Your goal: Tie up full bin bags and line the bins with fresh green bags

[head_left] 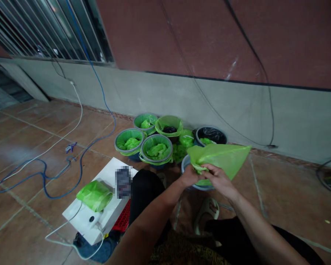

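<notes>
A translucent green plastic bag (223, 158) spreads out over a grey-rimmed bucket (185, 163) between my knees. My left hand (191, 176) grips the gathered edge of this bag. Close beside it, my right hand (216, 176) pinches the same bag, its fingers nearly meeting those of the left. Part of the bucket is hidden behind the bag and my hands. Another green bag (95, 195) lies folded on a white box (82, 215) at the left.
Several buckets lined with green bags (157, 149) stand near the wall, one lined in black (212, 135). A blue cord (81, 165) and a white cable (57, 141) cross the tiled floor at left. A red crate (123, 217) sits beneath the white box.
</notes>
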`<action>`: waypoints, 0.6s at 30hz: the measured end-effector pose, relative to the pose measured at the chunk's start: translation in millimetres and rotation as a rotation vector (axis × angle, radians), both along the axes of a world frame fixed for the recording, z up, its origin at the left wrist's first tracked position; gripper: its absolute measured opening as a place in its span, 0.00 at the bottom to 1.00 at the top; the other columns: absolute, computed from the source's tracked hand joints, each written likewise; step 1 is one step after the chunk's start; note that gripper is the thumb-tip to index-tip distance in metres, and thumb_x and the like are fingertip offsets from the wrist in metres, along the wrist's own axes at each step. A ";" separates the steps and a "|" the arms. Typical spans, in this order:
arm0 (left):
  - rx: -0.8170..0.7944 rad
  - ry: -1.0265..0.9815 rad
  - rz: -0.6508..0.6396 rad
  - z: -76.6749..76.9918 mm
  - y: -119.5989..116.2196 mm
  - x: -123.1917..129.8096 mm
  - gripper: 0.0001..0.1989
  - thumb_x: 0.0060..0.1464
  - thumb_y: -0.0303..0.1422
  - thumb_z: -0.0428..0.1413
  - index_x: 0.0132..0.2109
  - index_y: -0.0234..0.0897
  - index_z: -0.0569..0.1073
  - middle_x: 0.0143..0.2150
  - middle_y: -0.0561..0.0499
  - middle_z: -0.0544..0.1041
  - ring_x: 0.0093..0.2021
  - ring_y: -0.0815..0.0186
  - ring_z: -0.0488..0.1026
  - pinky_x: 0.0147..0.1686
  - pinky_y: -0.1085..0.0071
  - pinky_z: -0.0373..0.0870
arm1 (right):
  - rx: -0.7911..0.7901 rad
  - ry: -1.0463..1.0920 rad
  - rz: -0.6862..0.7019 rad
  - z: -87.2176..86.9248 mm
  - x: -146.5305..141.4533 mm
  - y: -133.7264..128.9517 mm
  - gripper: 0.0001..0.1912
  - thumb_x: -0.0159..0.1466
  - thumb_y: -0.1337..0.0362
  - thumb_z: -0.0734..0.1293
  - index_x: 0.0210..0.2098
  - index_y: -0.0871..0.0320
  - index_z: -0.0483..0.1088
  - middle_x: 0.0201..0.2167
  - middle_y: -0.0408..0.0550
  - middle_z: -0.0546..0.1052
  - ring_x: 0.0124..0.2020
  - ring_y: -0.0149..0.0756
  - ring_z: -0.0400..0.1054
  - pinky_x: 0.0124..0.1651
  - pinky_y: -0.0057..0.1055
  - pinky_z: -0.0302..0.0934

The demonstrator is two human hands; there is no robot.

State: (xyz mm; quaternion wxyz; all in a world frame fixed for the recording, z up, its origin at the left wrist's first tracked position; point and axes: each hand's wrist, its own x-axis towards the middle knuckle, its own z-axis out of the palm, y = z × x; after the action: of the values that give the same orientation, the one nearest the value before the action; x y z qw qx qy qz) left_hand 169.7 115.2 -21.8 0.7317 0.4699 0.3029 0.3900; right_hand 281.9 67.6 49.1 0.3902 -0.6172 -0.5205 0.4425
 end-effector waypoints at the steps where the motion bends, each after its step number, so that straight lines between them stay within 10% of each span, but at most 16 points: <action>1: -0.081 -0.037 0.060 -1.2 -0.5 -1.4 0.21 0.30 0.27 0.71 0.36 0.31 0.77 0.35 0.49 0.79 0.37 0.64 0.74 0.46 0.66 0.71 | 0.011 -0.016 0.052 2.7 4.1 -3.4 0.17 0.54 0.55 0.68 0.39 0.57 0.75 0.31 0.45 0.78 0.33 0.37 0.71 0.37 0.32 0.64; 8: -0.451 -0.016 0.327 -25.3 -0.1 -11.3 0.14 0.32 0.28 0.64 0.32 0.32 0.75 0.27 0.51 0.77 0.25 0.69 0.72 0.29 0.71 0.69 | 0.061 -0.524 -0.279 -7.4 63.0 -15.3 0.26 0.63 0.53 0.63 0.58 0.57 0.67 0.53 0.58 0.73 0.49 0.47 0.71 0.51 0.43 0.65; 18: -0.540 0.124 0.442 -81.3 7.3 -13.7 0.14 0.30 0.29 0.63 0.31 0.33 0.74 0.26 0.52 0.77 0.25 0.69 0.72 0.28 0.72 0.69 | -0.427 -0.499 -0.171 -126.5 54.3 29.7 0.37 0.65 0.51 0.63 0.69 0.59 0.53 0.68 0.59 0.57 0.69 0.57 0.47 0.66 0.51 0.47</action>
State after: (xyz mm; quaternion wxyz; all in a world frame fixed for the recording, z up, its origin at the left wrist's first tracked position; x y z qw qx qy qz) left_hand 156.1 122.5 -103.1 0.7078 0.2053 0.5332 0.4154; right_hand 336.2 97.3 -77.4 0.1484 -0.8156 -0.4422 0.3424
